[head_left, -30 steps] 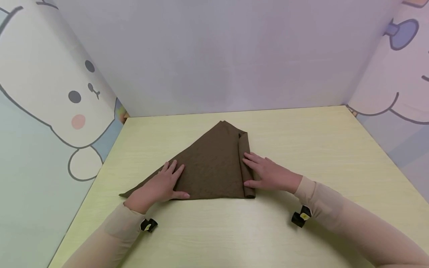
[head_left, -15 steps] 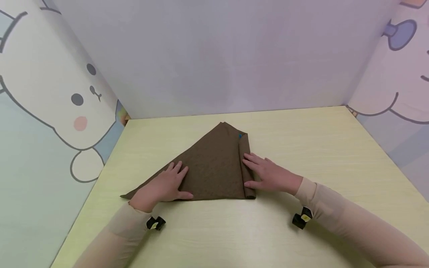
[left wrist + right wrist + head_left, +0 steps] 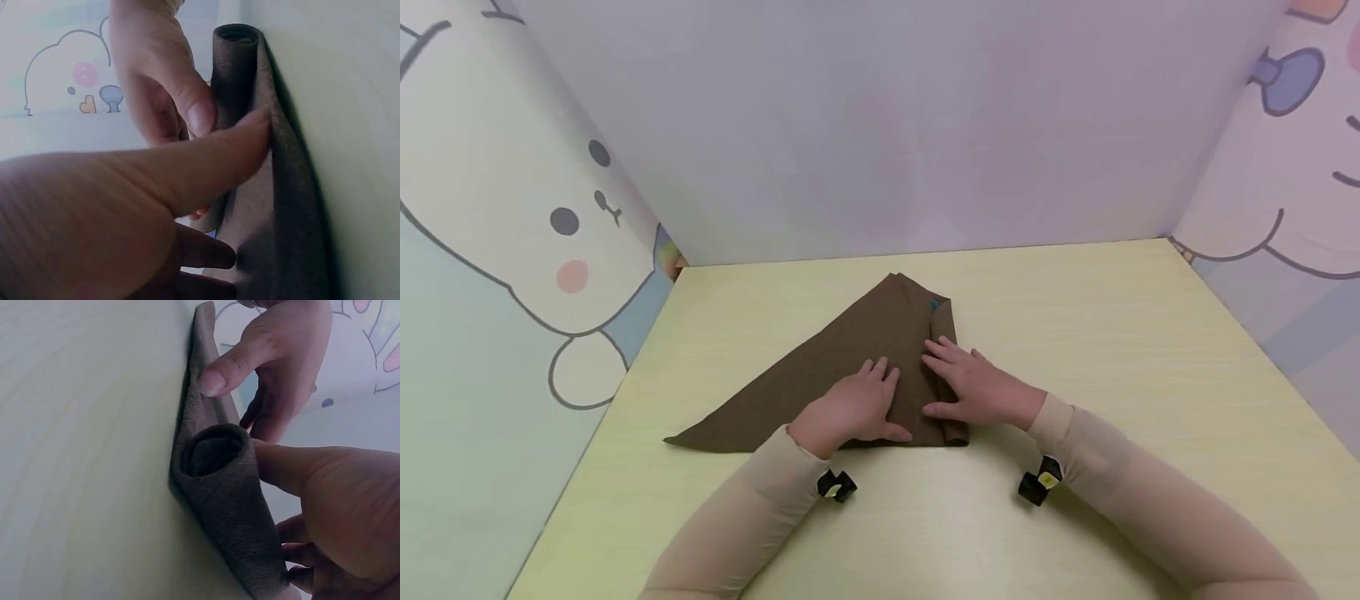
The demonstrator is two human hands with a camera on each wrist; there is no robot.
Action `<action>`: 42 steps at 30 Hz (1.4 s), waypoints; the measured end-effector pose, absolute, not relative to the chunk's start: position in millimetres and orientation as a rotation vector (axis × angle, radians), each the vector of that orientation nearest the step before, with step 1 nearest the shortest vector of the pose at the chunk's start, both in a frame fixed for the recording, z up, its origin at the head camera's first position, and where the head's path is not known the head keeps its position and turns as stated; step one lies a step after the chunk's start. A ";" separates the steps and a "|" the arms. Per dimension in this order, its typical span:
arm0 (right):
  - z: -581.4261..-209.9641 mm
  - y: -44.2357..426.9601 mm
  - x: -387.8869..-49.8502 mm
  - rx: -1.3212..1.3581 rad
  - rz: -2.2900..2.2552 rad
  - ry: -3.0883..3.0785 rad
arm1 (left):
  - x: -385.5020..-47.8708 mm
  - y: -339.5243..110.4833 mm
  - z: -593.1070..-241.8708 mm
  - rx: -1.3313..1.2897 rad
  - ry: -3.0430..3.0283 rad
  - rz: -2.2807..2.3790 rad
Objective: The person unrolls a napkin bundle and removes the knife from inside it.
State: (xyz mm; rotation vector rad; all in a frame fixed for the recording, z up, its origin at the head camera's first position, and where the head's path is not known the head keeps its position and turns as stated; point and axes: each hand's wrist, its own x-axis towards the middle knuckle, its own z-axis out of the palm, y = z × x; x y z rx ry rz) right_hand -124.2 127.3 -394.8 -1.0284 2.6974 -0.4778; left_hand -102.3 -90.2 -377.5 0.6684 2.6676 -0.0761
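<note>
Filling the background, a pale lilac wall [image 3: 887, 150] is standing behind the table [image 3: 1112, 317], whose light top is supporting the work. Near the table's middle we are seeing a brown cloth [image 3: 805, 375] lying in a roughly triangular outline, its long tip pointing to the person's left and its peak facing away. Along its right side a roll [image 3: 943, 323] is running; in the right wrist view we are looking into its hollow near end.

The right hand [image 3: 981, 390] is lying across this roll, fingers spread and fairly straight, gripping nothing; we are reading this as a way of stopping the roll from springing loose. The left hand [image 3: 850, 410] is resting on the flat part just beside it, fingers likewise extended and holding nothing, probably pressing the layers smooth and steady.

Beside the wrists, the left wrist camera [image 3: 837, 486] and the right wrist camera [image 3: 1040, 481] are projecting inward, presumably for viewing the fingers. Smallest, a blue spot [image 3: 934, 305] is showing at the roll's far end; we are unable to identify it.
</note>
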 end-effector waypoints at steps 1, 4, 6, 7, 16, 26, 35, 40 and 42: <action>-396.0 126.7 -124.2 -1.028 -0.471 2.699 | -102.6 -89.8 -379.6 0.672 2.670 -0.084; -398.0 125.8 -123.5 -1.022 -0.445 2.706 | -102.6 -90.1 -382.2 0.697 2.675 -0.090; -398.2 125.7 -123.0 -1.016 -0.426 2.717 | -102.7 -91.0 -382.3 0.718 2.680 -0.083; -397.9 125.7 -122.8 -1.011 -0.415 2.724 | -102.8 -91.5 -381.9 0.728 2.682 -0.082; -389.9 125.5 -122.5 -0.965 -0.354 2.764 | -104.7 -92.3 -377.0 0.747 2.686 -0.049; -387.4 126.3 -122.0 -0.931 -0.313 2.768 | -105.4 -91.9 -378.7 0.727 2.664 -0.036; -391.2 128.3 -122.2 -0.914 -0.295 2.782 | -103.2 -93.0 -379.8 0.716 2.650 -0.013; -389.4 130.3 -122.0 -0.899 -0.309 2.782 | -103.0 -93.6 -380.1 0.712 2.648 0.005; -388.7 131.2 -121.9 -0.893 -0.319 2.782 | -103.1 -93.8 -380.6 0.714 2.650 0.005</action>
